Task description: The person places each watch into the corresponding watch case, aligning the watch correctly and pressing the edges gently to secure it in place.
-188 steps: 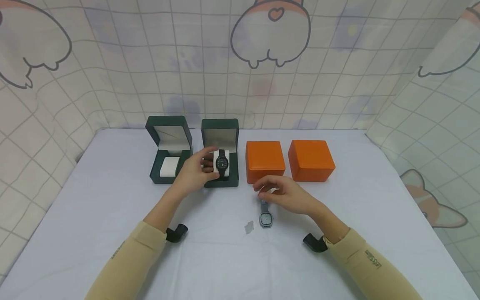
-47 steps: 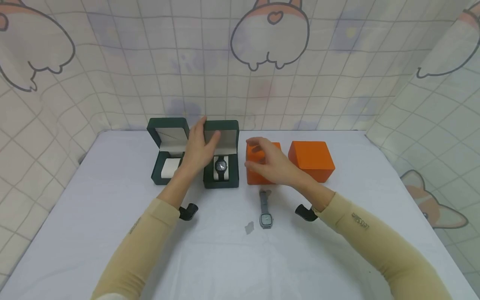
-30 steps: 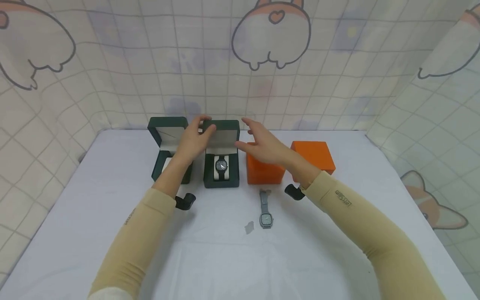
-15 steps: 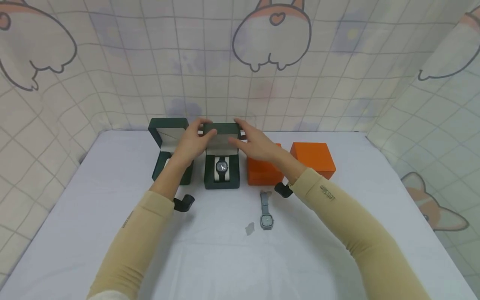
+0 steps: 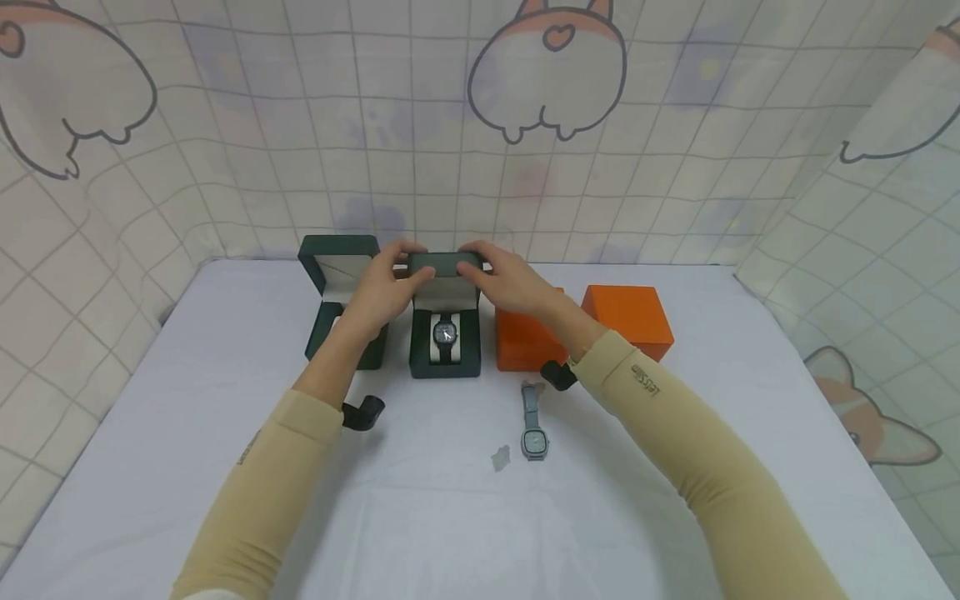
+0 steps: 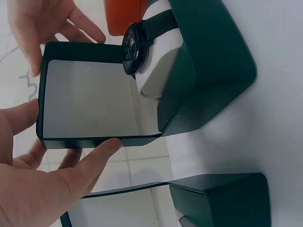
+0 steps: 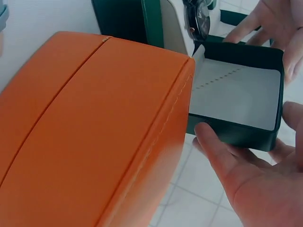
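A dark green watch box stands open with a black watch on its white cushion. Both hands are at its lid, one at each side. My left hand holds the left side, its thumb on the front and fingers behind. The right hand holds the right side in the same way. Up close in the left wrist view, the lid's pale lining faces the watch. In the right wrist view, the right hand lies along the lid's side.
Another open green box stands to the left, partly behind the left hand. Two orange boxes, a near one and a farther one, stand to the right. A grey watch and a small grey patch are on the white table.
My left hand has gone from the black watch up to the lid. The right hand has come from above the grey watch to the lid's other side. The lid has tipped slightly forward.
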A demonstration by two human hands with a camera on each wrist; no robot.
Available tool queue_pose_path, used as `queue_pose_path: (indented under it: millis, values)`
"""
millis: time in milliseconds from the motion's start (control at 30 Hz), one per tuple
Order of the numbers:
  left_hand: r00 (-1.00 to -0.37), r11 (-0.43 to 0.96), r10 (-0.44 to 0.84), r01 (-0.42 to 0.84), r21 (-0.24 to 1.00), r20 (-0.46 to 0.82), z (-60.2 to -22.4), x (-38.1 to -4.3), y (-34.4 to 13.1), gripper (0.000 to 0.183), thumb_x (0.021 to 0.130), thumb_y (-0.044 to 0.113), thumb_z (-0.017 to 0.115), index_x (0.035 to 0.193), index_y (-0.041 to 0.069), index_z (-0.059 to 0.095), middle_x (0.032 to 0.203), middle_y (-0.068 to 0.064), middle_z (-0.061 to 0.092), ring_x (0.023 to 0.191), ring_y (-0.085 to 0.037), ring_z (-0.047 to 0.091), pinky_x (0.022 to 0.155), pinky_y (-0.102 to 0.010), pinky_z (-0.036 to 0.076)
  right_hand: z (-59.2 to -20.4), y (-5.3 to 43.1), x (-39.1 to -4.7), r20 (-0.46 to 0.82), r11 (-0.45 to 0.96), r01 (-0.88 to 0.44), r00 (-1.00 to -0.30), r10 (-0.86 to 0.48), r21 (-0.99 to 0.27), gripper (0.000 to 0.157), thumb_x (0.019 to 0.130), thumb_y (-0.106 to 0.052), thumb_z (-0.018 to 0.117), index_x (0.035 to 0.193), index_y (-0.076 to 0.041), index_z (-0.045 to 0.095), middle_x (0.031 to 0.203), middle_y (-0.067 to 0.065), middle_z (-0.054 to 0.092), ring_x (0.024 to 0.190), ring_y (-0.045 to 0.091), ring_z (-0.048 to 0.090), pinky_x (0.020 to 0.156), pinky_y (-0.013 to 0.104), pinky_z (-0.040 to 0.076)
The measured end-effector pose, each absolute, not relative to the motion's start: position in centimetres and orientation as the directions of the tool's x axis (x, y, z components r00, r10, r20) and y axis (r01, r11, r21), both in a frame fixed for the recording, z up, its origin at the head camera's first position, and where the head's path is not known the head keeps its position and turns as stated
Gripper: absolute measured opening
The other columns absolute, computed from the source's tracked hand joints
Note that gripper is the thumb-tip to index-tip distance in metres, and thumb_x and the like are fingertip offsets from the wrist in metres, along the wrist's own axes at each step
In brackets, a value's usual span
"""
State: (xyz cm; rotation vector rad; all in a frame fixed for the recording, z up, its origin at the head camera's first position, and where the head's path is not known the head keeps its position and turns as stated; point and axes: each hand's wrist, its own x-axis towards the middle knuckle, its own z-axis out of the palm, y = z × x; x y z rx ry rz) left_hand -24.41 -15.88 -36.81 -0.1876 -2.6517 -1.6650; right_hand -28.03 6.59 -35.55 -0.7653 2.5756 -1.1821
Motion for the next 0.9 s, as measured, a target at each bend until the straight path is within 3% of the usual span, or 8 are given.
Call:
queue_pose_path:
  millis: [200,400,533,767,900]
  values:
    - [-0.990,0.423,0.115,0.120,0.898,0.079,-36.9,-23.9,-16.0,0.045,0.103,0.026,0.065,0.144,0.012,0.052,0.149,-0.020,0.046,0.140,-0.041,0.043,0.108,-0.059,0.043,-35.6,6.7,-27.8,0.022,0.534,-0.340,-0.857,-0.514,-0.774,0.053,0.107,-0.036,0.056,0.151,-0.008,0.047,0.146,0.012,0.054,0.130,0.034,0.057,0.104,0.043,0.051]
    - [-0.989,0.431,0.129,0.121,0.894,0.072,-36.7,-23.6,-16.1,0.045,0.102,0.028,0.067,0.142,0.013,0.054,0.148,-0.018,0.047,0.142,-0.040,0.041,0.107,-0.060,0.043,-35.4,7.0,-27.7,-0.005,0.524,-0.327,-0.845,-0.535,-0.787,0.046,0.106,-0.037,0.058,0.143,-0.009,0.053,0.131,0.009,0.061,0.112,0.035,0.064,0.094,0.041,0.055]
    - [-0.988,0.460,0.142,0.114,0.881,0.054,-36.6,-23.5,-16.2,0.048,0.102,0.033,0.066,0.146,0.017,0.054,0.151,-0.015,0.046,0.144,-0.038,0.039,0.108,-0.060,0.043,-35.4,7.1,-27.6,-0.020,0.531,-0.325,-0.839,-0.543,-0.783,0.046,0.106,-0.038,0.058,0.143,-0.010,0.053,0.131,0.009,0.061,0.111,0.036,0.064,0.094,0.041,0.054]
    - [-0.989,0.487,0.147,0.101,0.867,0.033,-36.7,-23.3,-16.2,0.047,0.103,0.036,0.064,0.146,0.019,0.055,0.155,-0.010,0.044,0.140,-0.037,0.044,0.108,-0.057,0.044,-35.7,7.2,-27.4,-0.026,0.534,-0.313,-0.845,-0.534,-0.786,0.045,0.105,-0.040,0.060,0.141,-0.013,0.054,0.137,0.007,0.059,0.122,0.029,0.061,0.102,0.044,0.051]
    - [-0.989,0.523,0.147,0.094,0.847,0.019,-36.6,-23.3,-16.0,0.044,0.103,0.034,0.061,0.142,0.016,0.056,0.151,-0.011,0.048,0.135,-0.036,0.048,0.108,-0.059,0.042,-35.9,7.2,-27.1,-0.017,0.524,-0.313,-0.847,-0.531,-0.792,0.047,0.104,-0.039,0.061,0.141,-0.011,0.054,0.142,0.009,0.057,0.134,0.032,0.054,0.109,0.045,0.045]
